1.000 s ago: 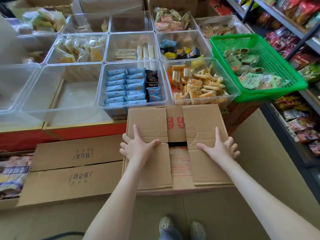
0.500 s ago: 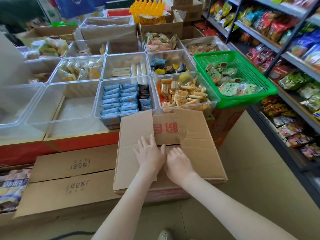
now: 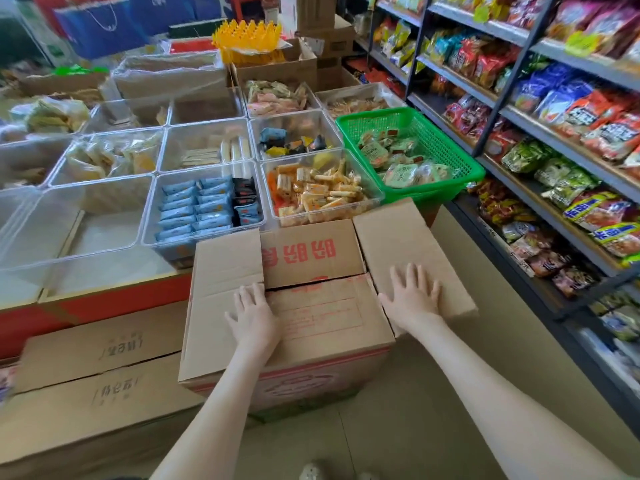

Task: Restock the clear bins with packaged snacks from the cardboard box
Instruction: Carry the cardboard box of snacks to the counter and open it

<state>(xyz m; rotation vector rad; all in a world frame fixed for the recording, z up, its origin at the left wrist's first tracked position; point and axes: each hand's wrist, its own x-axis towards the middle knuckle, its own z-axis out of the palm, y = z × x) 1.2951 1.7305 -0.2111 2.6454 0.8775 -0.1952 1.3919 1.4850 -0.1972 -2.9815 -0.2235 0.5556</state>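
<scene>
Left hand grip: the left hand (image 3: 254,315) holds nothing. It lies palm down with straight fingers on top of the cardboard box (image 3: 311,258), where the box's left outer flap meets its near inner flap.
Right hand grip: the right hand (image 3: 412,294) also holds nothing. It lies flat with fingers spread on the box's right outer flap, which juts out past the box's right side.
Cardboard box: it stands on the floor. Both inner flaps are folded shut with a dark seam between them, and the far one bears red print. Its contents are hidden.
Shelf rack (image 3: 540,109): it stands to the right of the box and is filled with bagged snacks.
Brown cardboard (image 3: 104,375): it lies just left of the box, lower than the box's top. I cannot tell whether it is one carton or two.
Clear bins (image 3: 149,209): they sit in rows just beyond the box's far edge.
Green basket (image 3: 460,161): it sits beyond the box's far right corner and holds pale green packets.
Blue packets (image 3: 194,206): they lie in rows in the bin beyond the box's far left corner.
Orange and yellow sticks (image 3: 318,194): they are heaped in the bin beyond the middle of the box's far edge.
Shoes (image 3: 311,472): they are on the box's near side, at the bottom edge of the view.
</scene>
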